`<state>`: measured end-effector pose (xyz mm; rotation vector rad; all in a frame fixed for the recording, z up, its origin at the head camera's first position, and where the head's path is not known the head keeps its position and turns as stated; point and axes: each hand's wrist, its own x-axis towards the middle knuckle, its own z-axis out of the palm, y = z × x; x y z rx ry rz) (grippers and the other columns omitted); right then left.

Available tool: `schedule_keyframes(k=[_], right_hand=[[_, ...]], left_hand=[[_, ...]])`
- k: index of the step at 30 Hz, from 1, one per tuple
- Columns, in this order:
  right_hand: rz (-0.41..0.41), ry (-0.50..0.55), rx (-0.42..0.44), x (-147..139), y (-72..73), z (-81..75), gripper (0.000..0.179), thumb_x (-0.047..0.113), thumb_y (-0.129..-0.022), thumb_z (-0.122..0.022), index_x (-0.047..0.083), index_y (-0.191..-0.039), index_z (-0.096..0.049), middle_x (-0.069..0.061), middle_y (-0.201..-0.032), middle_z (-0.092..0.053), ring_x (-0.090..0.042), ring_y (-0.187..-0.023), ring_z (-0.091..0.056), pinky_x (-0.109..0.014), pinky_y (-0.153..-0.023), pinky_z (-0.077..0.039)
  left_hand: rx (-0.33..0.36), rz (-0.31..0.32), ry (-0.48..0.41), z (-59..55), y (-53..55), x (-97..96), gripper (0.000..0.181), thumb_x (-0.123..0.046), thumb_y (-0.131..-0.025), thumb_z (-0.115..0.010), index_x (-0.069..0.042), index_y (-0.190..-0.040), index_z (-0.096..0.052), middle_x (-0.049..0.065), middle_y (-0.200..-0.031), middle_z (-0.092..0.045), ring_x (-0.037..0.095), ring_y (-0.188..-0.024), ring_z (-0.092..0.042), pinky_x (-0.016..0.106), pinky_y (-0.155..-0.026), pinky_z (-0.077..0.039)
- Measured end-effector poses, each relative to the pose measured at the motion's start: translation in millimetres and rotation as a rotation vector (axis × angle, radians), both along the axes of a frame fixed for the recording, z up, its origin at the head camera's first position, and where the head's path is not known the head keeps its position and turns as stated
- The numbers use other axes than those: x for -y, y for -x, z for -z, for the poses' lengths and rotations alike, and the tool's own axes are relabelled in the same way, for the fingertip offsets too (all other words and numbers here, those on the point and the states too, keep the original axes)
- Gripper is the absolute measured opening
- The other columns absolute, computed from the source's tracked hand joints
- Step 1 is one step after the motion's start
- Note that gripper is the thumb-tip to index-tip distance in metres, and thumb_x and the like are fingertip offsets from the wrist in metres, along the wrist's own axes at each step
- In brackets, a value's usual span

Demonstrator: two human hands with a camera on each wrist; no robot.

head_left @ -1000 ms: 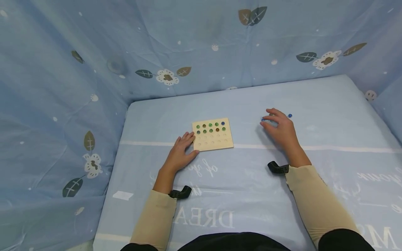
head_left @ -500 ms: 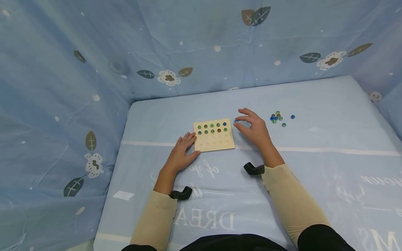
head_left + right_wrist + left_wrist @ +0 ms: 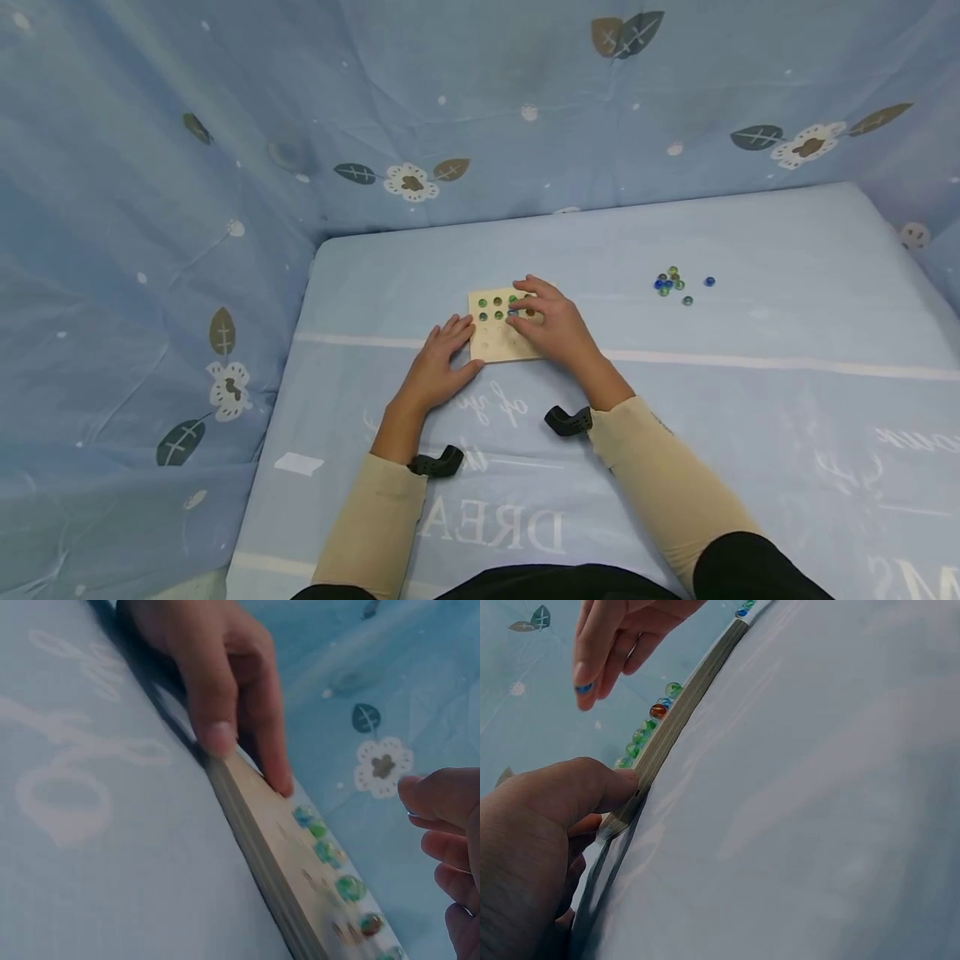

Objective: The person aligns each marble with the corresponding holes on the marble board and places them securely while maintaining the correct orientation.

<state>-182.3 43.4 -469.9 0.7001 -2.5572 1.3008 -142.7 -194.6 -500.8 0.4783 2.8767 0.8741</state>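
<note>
A pale wooden board [image 3: 497, 346] with rows of shallow hollows lies on the table; glass marbles [image 3: 483, 303] in green, brown and blue sit in its far rows. My left hand [image 3: 435, 372] rests at the board's left side, thumb on the near corner and fingertips along the left edge. Above the board, my right hand [image 3: 557, 327] pinches a blue marble [image 3: 583, 688] between thumb and fingertip. The right hand hides part of the board and some marbles in the head view.
Several loose marbles [image 3: 665, 284] lie clustered on the table right of the board, with a single blue marble [image 3: 709, 282] beside them. A patterned blue cloth [image 3: 480, 100] hangs behind and to the left. Each wrist wears a black camera mount [image 3: 567, 421].
My right hand has moved left from the loose marbles to above the board, carrying a blue marble. My left hand has stayed at the board's left side.
</note>
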Motion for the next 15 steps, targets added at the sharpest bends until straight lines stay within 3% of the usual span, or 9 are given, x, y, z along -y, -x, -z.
schedule_keyframes(k=[4, 15], right_hand=[[-0.034, -0.049, 0.002, 14.5, 0.6, -0.4, 0.022, 0.025, -0.087, -0.068, 0.009, -0.101, -0.073, -0.006, -0.134, -0.054, -0.022, -0.137, -0.037, -0.042, -0.109, -0.038], [-0.033, -0.070, 0.023, 30.8, 0.6, 4.3, 0.022, 0.027, -0.088, -0.067, 0.010, -0.101, -0.073, -0.004, -0.135, -0.053, -0.021, -0.139, -0.032, -0.049, -0.109, -0.035]], left_hand=[[-0.007, 0.011, 0.007, 1.7, -0.7, 1.1, 0.067, -0.048, -0.089, -0.057, -0.021, -0.147, -0.035, -0.009, -0.154, -0.027, 0.011, -0.145, -0.015, 0.042, -0.120, -0.011], [-0.026, 0.020, -0.004, 4.6, -4.2, 3.6, 0.066, -0.048, -0.090, -0.056, -0.022, -0.147, -0.035, -0.009, -0.154, -0.027, 0.012, -0.145, -0.015, 0.042, -0.120, -0.012]])
